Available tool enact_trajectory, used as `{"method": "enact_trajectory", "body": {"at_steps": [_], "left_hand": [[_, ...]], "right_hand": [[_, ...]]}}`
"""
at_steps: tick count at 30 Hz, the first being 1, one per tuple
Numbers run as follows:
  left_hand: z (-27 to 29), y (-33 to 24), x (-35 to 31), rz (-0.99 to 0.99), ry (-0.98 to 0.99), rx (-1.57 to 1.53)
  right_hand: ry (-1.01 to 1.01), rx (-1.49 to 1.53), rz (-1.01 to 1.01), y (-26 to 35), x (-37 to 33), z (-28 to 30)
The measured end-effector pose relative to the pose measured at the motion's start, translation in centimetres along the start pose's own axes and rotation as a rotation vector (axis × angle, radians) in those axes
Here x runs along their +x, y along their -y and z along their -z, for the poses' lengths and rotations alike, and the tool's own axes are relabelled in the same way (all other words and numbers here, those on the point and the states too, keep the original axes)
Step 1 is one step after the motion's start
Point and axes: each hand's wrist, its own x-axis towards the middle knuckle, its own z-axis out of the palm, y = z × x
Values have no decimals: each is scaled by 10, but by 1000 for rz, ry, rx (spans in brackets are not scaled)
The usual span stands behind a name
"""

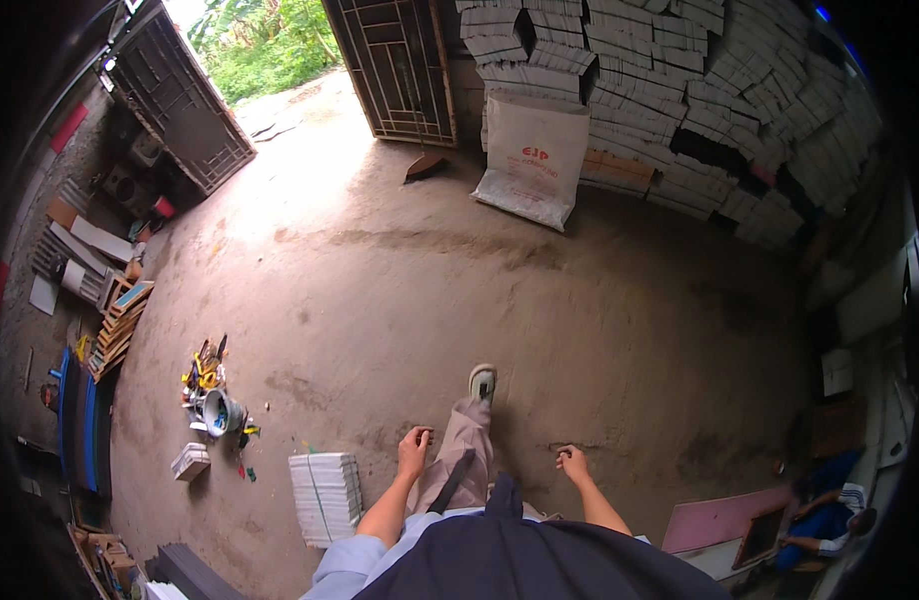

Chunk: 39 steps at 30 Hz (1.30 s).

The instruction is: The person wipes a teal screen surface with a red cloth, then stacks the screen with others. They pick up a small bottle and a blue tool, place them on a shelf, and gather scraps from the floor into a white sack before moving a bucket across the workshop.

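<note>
My left hand (414, 452) hangs beside my left thigh, fingers loosely bent and apart, with nothing in it. On the other side my right hand (572, 462) is held out over the bare floor, its fingers loosely curled and no object seen in them. Nearest to my left hand is a strapped bundle of white sheets or slabs (326, 497) on the floor, apart from the hand. One shoe (483, 381) is stepped forward on the concrete floor (620, 350).
A bucket (218, 412) with tools around it and a small white stack (191, 461) stand at left. A large white sack (535, 160) leans on stacked white bundles (630, 90). Metal gate leaves (405, 70) frame the bright doorway. Another person (825, 520) sits at lower right.
</note>
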Motion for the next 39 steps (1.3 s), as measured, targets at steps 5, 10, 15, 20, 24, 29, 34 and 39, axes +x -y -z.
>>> {"method": "enact_trajectory", "body": {"at_steps": [5, 10, 15, 20, 24, 29, 34, 39], "left_hand": [[-49, -42, 142, 136, -48, -144], [-68, -80, 266, 250, -113, -114], [-96, -172, 407, 112, -39, -152], [-153, -247, 557, 50, -86, -230], [-198, -307, 658, 34, -156, -253], [-269, -386, 772, 78, -190, -359], [-313, -424, 855, 44, -270, -398], [-331, -424, 895, 102, -354, -470]], "right_hand": [[-60, 14, -62, 41, 109, 29], [-113, -126, -102, 141, 188, 66], [-192, 89, 110, 270, 311, 110], [-158, -28, 329, 386, 477, 159], [-206, -340, 727, 512, 623, 189], [-293, -629, 850, 649, 811, 219], [-355, -868, 1022, 745, 921, 208], [-186, -1074, 976, 752, 975, 197]]}}
